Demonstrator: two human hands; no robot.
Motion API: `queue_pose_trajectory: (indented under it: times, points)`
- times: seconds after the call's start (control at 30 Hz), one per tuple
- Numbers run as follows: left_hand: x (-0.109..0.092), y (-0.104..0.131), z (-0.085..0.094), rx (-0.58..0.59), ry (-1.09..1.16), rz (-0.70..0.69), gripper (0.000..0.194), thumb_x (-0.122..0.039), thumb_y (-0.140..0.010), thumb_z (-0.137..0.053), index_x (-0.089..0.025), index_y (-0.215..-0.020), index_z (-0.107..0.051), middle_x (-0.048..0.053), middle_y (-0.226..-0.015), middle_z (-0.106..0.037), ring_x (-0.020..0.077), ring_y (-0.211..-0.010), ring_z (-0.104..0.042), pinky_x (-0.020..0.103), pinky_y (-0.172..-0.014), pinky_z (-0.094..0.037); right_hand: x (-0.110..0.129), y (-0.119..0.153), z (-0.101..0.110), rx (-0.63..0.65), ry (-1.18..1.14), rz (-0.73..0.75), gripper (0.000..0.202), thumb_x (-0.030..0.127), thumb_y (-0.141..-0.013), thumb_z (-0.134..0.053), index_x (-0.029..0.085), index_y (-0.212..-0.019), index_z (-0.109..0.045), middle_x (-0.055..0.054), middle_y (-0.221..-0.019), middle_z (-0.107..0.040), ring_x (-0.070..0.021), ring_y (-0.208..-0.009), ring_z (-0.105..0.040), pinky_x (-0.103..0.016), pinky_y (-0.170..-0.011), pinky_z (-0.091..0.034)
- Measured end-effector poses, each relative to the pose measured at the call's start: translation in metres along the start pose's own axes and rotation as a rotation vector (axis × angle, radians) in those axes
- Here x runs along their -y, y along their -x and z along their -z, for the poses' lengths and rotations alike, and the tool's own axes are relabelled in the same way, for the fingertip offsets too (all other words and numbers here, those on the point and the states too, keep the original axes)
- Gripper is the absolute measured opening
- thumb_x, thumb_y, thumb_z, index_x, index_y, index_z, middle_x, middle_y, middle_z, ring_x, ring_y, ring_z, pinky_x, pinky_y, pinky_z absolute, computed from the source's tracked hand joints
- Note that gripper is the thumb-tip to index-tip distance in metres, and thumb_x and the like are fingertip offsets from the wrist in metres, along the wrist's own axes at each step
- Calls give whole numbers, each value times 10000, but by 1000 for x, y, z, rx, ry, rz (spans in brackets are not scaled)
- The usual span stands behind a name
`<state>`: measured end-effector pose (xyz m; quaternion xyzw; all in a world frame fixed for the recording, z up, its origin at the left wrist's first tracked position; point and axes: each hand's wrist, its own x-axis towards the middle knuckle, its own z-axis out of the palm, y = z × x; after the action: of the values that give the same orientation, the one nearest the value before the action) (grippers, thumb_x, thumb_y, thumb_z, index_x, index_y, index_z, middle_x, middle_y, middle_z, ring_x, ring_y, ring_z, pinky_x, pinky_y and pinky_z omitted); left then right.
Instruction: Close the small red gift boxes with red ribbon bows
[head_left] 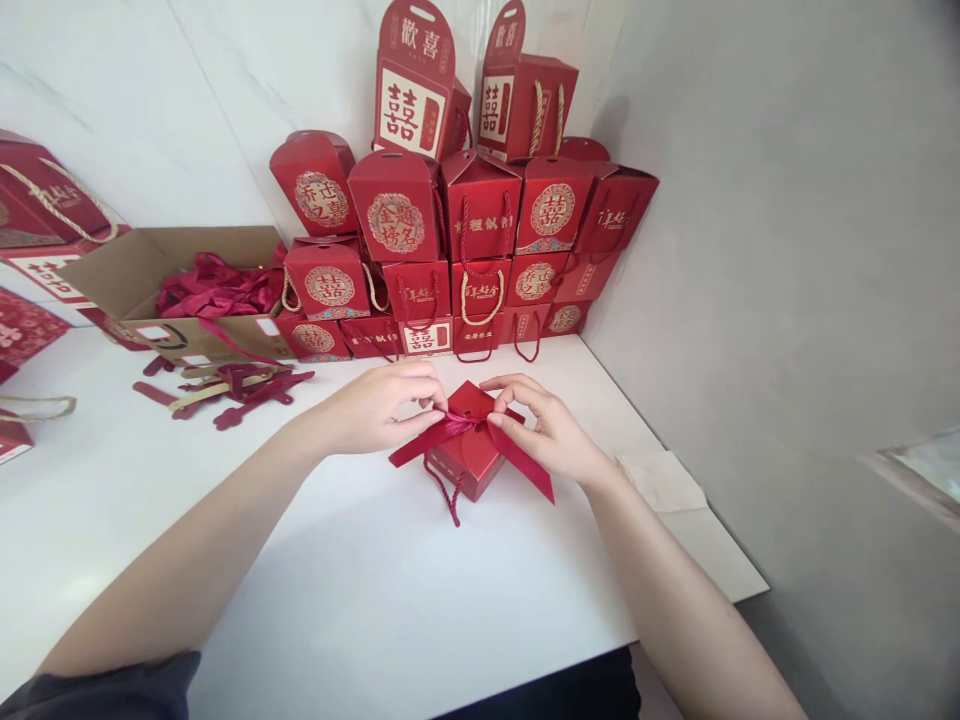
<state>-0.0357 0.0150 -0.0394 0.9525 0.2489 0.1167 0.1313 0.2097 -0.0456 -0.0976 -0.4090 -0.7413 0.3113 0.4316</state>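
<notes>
Left hand (381, 405) and right hand (553, 428), fingertips nearly closed, pinched a ribbon (460, 425), seemingly soft and slippery; the box (475, 462) sat just beneath them, probably light, crushable card, best held by its sides

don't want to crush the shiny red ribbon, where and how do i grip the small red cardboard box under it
By the lower walls of the small red cardboard box, probably from the near side: a corner points there, and the shiny red ribbon crosses the top.
</notes>
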Motion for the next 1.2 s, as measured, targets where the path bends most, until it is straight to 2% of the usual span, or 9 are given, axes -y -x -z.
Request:
queue_pose_trajectory:
  times: [0.17, 0.3, 0.43, 0.57, 0.7, 0.8, 1.0, 1.2]
  points:
    - [3, -7, -14, 24, 293, 166, 156, -223, -893, -475, -169, -760, -536, -14, -734, -527, 117, -679, -483, 236, -628, -371, -1, -2, 0, -23, 4, -16, 172, 319, -936, -519, 224, -794, -530, -54, -1213, -598, -196, -1166, -541, -393, -1026, -394]
    - [6, -9, -26, 7, 441, 164, 196, -304, -872, -538, -164, -735, -532, -21, -699, -486, 106, -635, -437, 231, -594, -348, -3, -2, 1, 3, 58, 35, 87, 319, -898, -587, 233, -882, -584, -71, -1230, -587, -216, -1218, -510, -402, -1050, -376]
    - [8, -10, -34, -38, 508, 204, 344, -410, -852, -583, -157, -638, -492, -28, -645, -430, 93, -585, -386, 231, -561, -325, -1, -1, 1, 4, 21, 21, 102, 304, -906, -573, 229, -839, -587, -67, -1237, -583, -210, -1205, -517, -398, -1038, -388]
    - [7, -11, -40, -70, 534, 241, 425, -425, -870, -557, -160, -577, -401, -36, -599, -378, 84, -552, -346, 228, -530, -288, 2, 0, -1, 55, -126, -40, 189, 322, -908, -572, 212, -754, -566, -62, -1256, -563, -196, -1197, -528, -387, -1055, -380]
    - [3, -12, -44, -131, 520, 237, 420, -397, -868, -566, -158, -565, -402, -41, -580, -369, 81, -541, -338, 225, -523, -283, 1, -1, -4, 104, -171, -81, 199, 333, -895, -586, 209, -740, -595, -56, -1310, -535, -210, -1229, -504, -411, -1078, -351]
    - [1, -13, -46, -190, 490, 209, 430, -383, -871, -566, -158, -549, -393, -39, -580, -378, 82, -543, -359, 225, -532, -297, -2, -2, -5, 116, -277, -123, 246, 354, -904, -564, 202, -711, -587, -56, -1311, -535, -212, -1202, -522, -406, -1051, -373]
    - [5, -14, -50, -229, 446, 186, 474, -405, -904, -522, -163, -531, -356, -36, -550, -334, 96, -562, -369, 244, -568, -313, -14, -5, -8, 58, -485, -205, 332, 364, -873, -597, 179, -605, -532, -61, -1314, -556, -224, -1181, -535, -372, -981, -406]
    - [9, -14, -52, -181, 587, 273, 496, -461, -913, -488, -165, -540, -353, -41, -539, -315, 88, -527, -339, 244, -533, -294, -28, -8, -13, -11, -624, -237, 346, 377, -846, -608, 183, -577, -507, -58, -1327, -547, -245, -1220, -512, -361, -947, -433]
